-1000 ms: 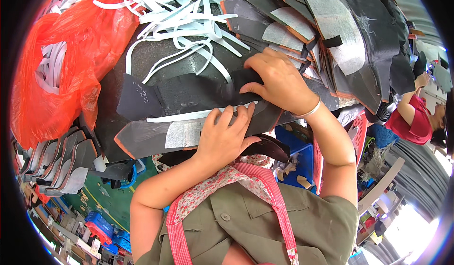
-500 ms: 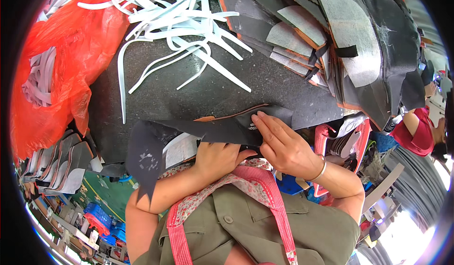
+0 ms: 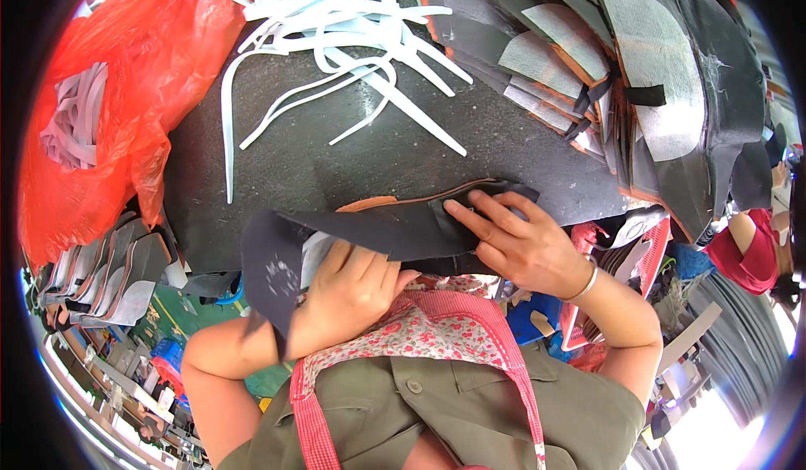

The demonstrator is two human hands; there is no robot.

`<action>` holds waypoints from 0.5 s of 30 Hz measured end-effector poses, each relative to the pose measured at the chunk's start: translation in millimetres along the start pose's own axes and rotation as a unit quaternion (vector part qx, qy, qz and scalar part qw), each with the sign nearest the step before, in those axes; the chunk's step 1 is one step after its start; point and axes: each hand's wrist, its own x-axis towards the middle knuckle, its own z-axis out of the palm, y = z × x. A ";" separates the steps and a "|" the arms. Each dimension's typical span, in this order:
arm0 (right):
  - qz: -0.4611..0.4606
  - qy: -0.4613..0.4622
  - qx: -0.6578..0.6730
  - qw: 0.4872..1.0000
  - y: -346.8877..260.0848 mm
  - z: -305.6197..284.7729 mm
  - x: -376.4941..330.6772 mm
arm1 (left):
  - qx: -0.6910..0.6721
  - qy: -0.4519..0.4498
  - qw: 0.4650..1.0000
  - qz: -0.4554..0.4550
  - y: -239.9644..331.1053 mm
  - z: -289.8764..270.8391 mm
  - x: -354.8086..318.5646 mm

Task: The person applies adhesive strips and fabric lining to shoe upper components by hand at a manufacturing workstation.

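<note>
Since half a second ago, your right hand (image 3: 525, 248) has slid out toward 3 o'clock and now lies flat, fingers spread, on the dark grey cut piece of sheet material with a tan edge (image 3: 395, 231). Your left hand (image 3: 353, 289) has come up under that piece at 6 o'clock of the big black work surface (image 3: 353, 159); its fingers curl shut around the piece's lower edge, wrist bent, forearm running down toward 8 o'clock. The right hand pinches nothing; it only presses, palm down, with a thin bangle at the wrist. Beyond, at 12 o'clock, loose white strips (image 3: 336, 42) sprawl over the black surface. At 2 o'clock sits a stack of grey and black shaped pieces (image 3: 621, 75). At 10 o'clock bulges an orange plastic bag (image 3: 126, 92).
</note>
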 end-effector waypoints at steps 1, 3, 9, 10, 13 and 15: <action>-0.002 -0.022 0.006 1.000 1.6 -4.3 3.2 | 0.002 -0.018 1.000 0.005 -2.4 -5.4 -2.3; -0.019 -0.031 -0.005 0.999 1.5 -6.8 9.5 | 0.021 -0.019 1.000 0.014 -8.4 -14.4 -5.0; -0.030 -0.030 0.025 0.999 -1.7 -14.8 27.7 | 0.040 -0.030 0.999 0.007 -21.1 -32.8 -12.7; 0.008 -0.002 0.078 0.997 -5.3 -14.7 31.8 | 0.043 -0.030 0.999 0.007 -23.2 -32.8 -14.4; 0.058 0.082 0.139 0.985 -16.6 -6.6 46.1 | 0.068 -0.031 0.997 0.033 -28.1 -30.1 -18.7; 0.100 0.132 0.159 0.973 -19.9 -0.2 52.1 | 0.071 -0.025 0.997 0.033 -28.0 -28.0 -20.4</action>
